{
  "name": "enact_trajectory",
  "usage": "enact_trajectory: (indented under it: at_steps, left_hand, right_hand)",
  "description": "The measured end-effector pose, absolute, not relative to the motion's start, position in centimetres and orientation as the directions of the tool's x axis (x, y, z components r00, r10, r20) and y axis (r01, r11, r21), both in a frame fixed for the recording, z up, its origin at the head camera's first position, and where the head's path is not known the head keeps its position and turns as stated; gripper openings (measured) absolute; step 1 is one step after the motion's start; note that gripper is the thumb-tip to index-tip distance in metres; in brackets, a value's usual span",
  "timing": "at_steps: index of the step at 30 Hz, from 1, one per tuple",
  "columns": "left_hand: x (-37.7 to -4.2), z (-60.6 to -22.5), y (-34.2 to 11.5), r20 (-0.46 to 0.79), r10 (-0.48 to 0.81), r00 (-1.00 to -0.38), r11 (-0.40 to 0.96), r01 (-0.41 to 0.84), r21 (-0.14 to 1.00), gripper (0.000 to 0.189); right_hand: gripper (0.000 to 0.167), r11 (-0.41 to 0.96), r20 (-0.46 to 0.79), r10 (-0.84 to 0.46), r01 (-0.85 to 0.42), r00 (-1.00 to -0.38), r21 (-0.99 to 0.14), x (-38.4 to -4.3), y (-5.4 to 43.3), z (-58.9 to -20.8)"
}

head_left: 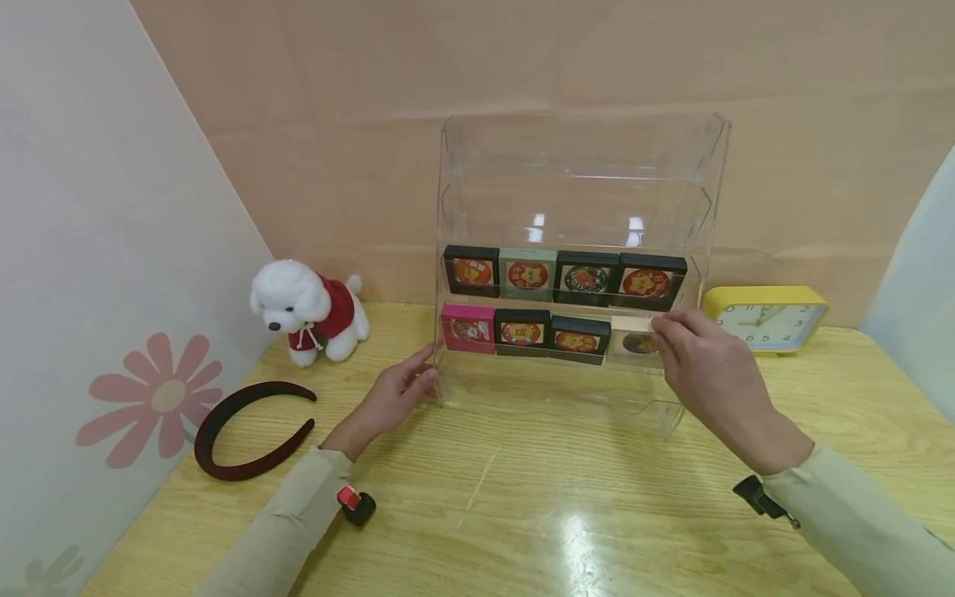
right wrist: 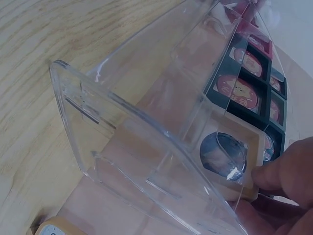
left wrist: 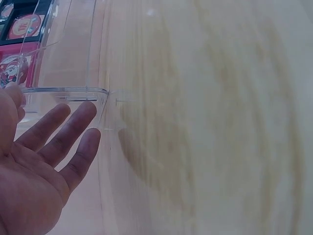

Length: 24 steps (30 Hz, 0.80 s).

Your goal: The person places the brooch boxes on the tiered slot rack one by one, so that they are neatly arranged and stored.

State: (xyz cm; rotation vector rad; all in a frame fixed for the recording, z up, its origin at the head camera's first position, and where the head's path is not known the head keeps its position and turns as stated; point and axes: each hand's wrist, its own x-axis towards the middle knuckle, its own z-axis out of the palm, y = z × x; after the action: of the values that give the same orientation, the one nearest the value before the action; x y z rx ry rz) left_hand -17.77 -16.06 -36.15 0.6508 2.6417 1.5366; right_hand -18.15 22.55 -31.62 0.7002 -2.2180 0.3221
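Observation:
A clear acrylic display rack (head_left: 578, 176) stands on the table with small framed boxes on its two lower tiers. My right hand (head_left: 709, 373) pinches the right edge of a cream box (head_left: 632, 342) at the right end of the lowest filled tier. In the right wrist view this cream box (right wrist: 222, 156) shows a dark round badge behind a clear front. Beside it sit two black boxes and a pink box (head_left: 470, 327). My left hand (head_left: 391, 394) rests against the rack's lower left side, its fingers mostly extended in the left wrist view.
A white plush dog (head_left: 302, 303) in a red top sits left of the rack. Nearer lies a dark red headband (head_left: 216, 431). A yellow clock (head_left: 768, 319) stands behind my right hand. Black and green boxes (head_left: 527, 274) fill the tier above; a wall backs the table.

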Motion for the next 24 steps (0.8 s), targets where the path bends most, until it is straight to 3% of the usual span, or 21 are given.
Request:
enact_trajectory:
  at_steps: [7, 15, 24]
  left_hand:
    - [-19.6, -39.1, -17.0, 0.213, 0.353, -0.911, 0.425, 0.359, 0.831, 0.047]
    - [-19.7, -39.4, -17.2, 0.226, 0.358, -0.906, 0.44, 0.377, 0.815, 0.048]
    - [-19.6, -39.4, -17.2, 0.214, 0.347, -0.913, 0.448, 0.362, 0.817, 0.048]
  right_hand:
    - [0.018, 0.816, 0.73, -0.395, -0.578, -0.557, 0.0, -18.1, 22.6, -31.8]
    - [0.017, 0.81, 0.734, -0.404, -0.586, -0.546, 0.011, -18.1, 22.4, -31.9]
    - [0.018, 0.826, 0.678, -0.403, -0.563, -0.615, -0.02, -17.6, 22.0, -31.5]
